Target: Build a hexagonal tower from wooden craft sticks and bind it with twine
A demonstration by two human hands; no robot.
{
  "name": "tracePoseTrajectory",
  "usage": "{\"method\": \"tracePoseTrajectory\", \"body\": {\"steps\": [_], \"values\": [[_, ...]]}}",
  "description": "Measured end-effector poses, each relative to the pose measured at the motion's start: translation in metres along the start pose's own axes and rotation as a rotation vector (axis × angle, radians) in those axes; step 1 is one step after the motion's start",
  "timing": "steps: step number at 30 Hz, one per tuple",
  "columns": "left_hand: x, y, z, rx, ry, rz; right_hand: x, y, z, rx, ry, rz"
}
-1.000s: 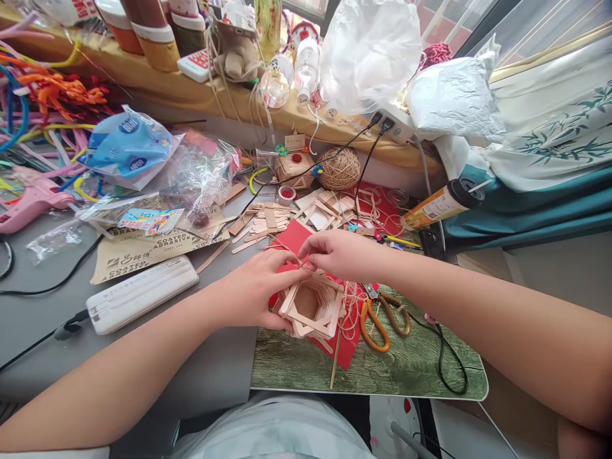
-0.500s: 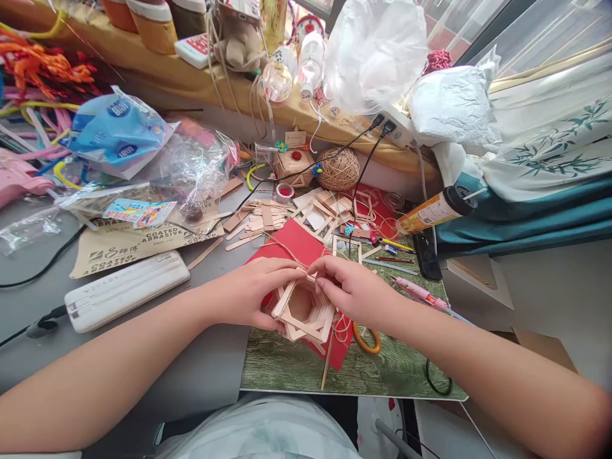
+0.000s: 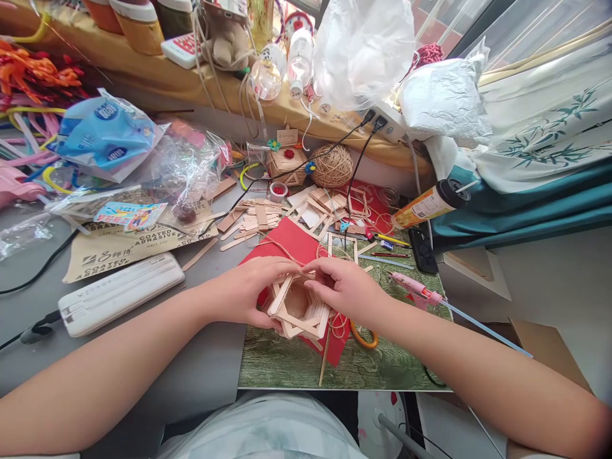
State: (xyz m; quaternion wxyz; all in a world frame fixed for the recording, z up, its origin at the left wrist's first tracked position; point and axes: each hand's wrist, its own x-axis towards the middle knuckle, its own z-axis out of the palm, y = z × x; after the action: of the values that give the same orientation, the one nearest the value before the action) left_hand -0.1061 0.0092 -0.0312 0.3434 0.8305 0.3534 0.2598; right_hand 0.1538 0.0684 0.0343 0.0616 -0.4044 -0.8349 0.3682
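A hexagonal basket of stacked wooden craft sticks [image 3: 299, 311] rests on red paper [image 3: 291, 245] over a green wood-print mat [image 3: 382, 363]. My left hand [image 3: 246, 290] is wrapped round the basket's left side. My right hand [image 3: 342, 287] presses its fingers on the basket's far right rim, pinching thin jute twine [image 3: 282, 247] that trails back over the red paper. Orange-handled scissors [image 3: 363, 338] lie partly under my right wrist.
A twine ball [image 3: 331, 166], loose craft sticks [image 3: 255, 217], a pink glue gun [image 3: 414, 290], a glue bottle [image 3: 428, 204], a white power bank [image 3: 119, 293], sandpaper sheets [image 3: 129, 245], plastic bags and pipe cleaners [image 3: 33, 76] crowd the grey table. Black cables cross it.
My right hand dropped from above the basket onto its far right rim and closer in. The scissors became mostly covered by my wrist. The camera view shifted slightly.
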Motion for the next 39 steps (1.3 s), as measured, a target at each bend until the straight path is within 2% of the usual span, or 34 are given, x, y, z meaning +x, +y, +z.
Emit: {"method": "tracePoseTrajectory", "body": {"steps": [7, 11, 18, 26, 32, 39], "values": [[-0.007, -0.003, 0.004, -0.005, 0.011, -0.144, -0.004, 0.008, 0.010, 0.020, 0.100, -0.032], [-0.004, -0.001, 0.003, -0.037, -0.042, -0.134, -0.004, 0.009, 0.013, 0.049, 0.102, -0.026], [-0.002, 0.002, 0.001, -0.068, -0.036, -0.100, -0.005, 0.015, 0.022, 0.053, 0.157, -0.074], [-0.002, 0.003, 0.001, -0.213, -0.066, -0.186, -0.005, 0.017, 0.026, 0.042, 0.184, -0.145], [-0.001, 0.002, 0.002, -0.197, -0.037, -0.158, -0.005, 0.019, 0.027, 0.060, 0.203, -0.208], [-0.003, -0.005, 0.004, -0.153, -0.043, -0.121, -0.008, 0.021, 0.032, 0.049, 0.315, -0.257]]}}
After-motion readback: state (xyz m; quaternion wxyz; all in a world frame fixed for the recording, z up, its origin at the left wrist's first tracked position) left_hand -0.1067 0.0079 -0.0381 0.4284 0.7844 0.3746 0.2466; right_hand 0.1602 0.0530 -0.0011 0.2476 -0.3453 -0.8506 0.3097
